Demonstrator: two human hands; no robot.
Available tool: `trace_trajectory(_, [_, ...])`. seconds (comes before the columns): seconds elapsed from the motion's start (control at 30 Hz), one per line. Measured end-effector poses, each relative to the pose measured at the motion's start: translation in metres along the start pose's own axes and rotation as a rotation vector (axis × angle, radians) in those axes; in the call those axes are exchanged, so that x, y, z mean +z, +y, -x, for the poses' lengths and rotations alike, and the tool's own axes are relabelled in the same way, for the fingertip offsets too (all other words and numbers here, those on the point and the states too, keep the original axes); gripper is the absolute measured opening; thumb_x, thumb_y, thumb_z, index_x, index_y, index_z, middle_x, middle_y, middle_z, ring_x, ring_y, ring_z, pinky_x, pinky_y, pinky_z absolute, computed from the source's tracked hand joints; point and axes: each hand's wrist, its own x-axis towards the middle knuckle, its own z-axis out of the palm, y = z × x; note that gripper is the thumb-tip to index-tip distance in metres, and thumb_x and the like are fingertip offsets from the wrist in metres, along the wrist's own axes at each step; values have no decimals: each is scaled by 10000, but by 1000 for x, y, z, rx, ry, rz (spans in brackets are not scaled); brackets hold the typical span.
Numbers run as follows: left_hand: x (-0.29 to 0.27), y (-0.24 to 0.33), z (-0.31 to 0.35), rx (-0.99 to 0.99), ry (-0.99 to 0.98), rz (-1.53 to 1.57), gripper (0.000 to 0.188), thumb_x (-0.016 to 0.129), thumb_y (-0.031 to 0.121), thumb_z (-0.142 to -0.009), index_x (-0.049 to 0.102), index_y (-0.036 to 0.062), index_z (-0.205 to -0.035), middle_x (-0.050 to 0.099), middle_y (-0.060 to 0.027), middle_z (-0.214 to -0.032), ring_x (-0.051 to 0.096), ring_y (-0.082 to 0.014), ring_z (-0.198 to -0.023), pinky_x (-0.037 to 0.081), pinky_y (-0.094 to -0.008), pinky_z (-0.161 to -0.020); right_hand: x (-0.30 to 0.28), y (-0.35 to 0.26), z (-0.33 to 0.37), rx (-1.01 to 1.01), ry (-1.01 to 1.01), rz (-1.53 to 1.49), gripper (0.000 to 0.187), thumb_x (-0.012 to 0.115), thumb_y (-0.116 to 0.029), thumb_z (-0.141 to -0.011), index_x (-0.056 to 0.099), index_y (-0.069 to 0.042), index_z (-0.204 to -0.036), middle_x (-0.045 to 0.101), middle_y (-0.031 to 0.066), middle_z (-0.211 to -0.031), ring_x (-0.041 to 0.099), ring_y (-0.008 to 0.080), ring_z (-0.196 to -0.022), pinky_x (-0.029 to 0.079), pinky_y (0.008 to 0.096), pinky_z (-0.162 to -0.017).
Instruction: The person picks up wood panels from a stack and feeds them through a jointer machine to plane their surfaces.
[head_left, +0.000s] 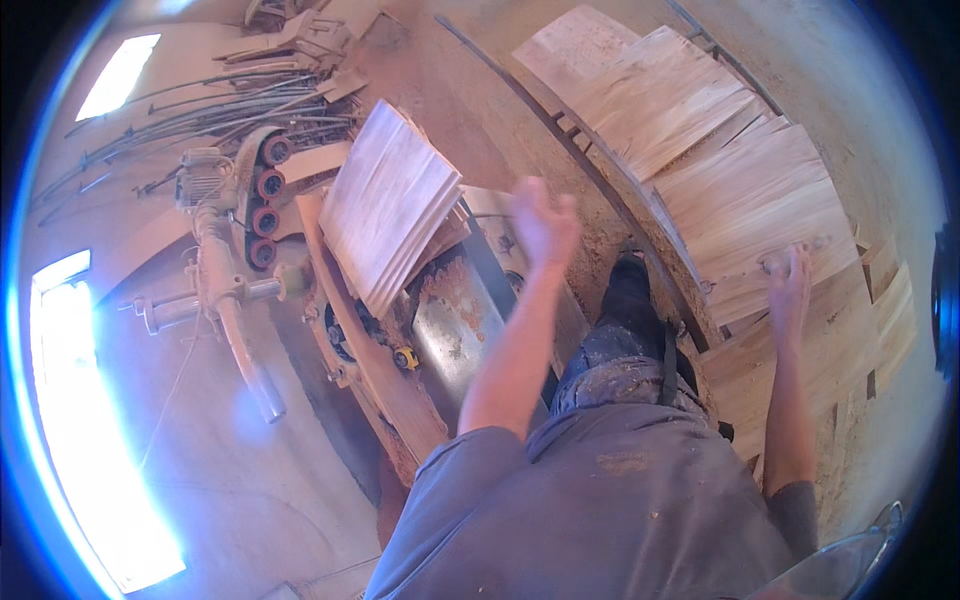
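My left hand (pixel 547 228) is raised in the middle of the view, to the right of a fanned stack of wooden panels (pixel 388 195). Its fingers look bent but are smeared by motion, and nothing shows in them. The stack leans over a machine with a metal bed (pixel 460 320). On my right, a row of overlapping pale wooden panels (pixel 735 215) lies along a rail. My right hand (pixel 790 283) is over one of these panels, fingers extended and the thumb side toward a dark knot in the wood. Whether it touches the panel is unclear.
A wooden beam (pixel 370 350) edges the machine, with a yellow tape measure (pixel 405 358) beside it. An arm-mounted motor (pixel 205 178) and red-rimmed rollers (pixel 268 185) stand to the left. Long rods (pixel 230 100) and scrap wood lie behind. A dark rail (pixel 585 160) borders the right-hand panels.
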Motion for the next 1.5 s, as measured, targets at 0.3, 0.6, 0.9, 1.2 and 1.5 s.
trace_trajectory(0.3, [-79, -77, -47, 434, -47, -353, 424, 772, 100, -771, 656, 37, -1174, 644, -126, -1237, 584, -337, -1092, 427, -486, -982, 55, -15, -41, -3, 79, 375, 583, 591, -267, -992, 436, -107, -1531, 362, 111, -1623, 280, 334, -1517, 209, 463, -1242])
trace_trajectory(0.6, [-125, -108, -112, 576, -371, -549, 515, 823, 226, -734, 645, 104, -1202, 523, -115, -1462, 407, -326, -1363, 327, -486, -1116, 51, -46, -41, -50, 98, 356, 547, 555, -230, -1008, 445, -129, -1534, 395, 101, -1603, 322, 327, -1495, 228, 472, -1231])
trace_trajectory(0.9, [-123, -138, -182, 532, -414, -209, 779, 789, 397, -859, 478, 41, -1478, 401, -215, -1585, 403, -434, -1411, 291, -560, -1176, 50, -43, -44, -115, 109, 301, 512, 572, -223, -1014, 491, -109, -1507, 452, 121, -1565, 383, 331, -1460, 274, 468, -1219])
trace_trajectory(1.2, [-104, -94, -223, 519, -689, -623, 771, 858, 336, -759, 556, 56, -1412, 520, -139, -1484, 438, -362, -1385, 305, -483, -1181, 49, -34, -47, -150, 87, 286, 477, 569, -242, -1026, 524, -104, -1480, 507, 139, -1516, 443, 335, -1418, 313, 474, -1204])
trace_trajectory(1.5, [-112, -123, -233, 419, -484, -532, 280, 818, 91, -783, 731, 75, -1049, 717, -86, -989, 649, -283, -1026, 453, -407, -974, 48, -24, -49, -142, 84, 205, 455, 588, -209, -1018, 552, -95, -1457, 533, 134, -1491, 473, 334, -1391, 321, 473, -1204])
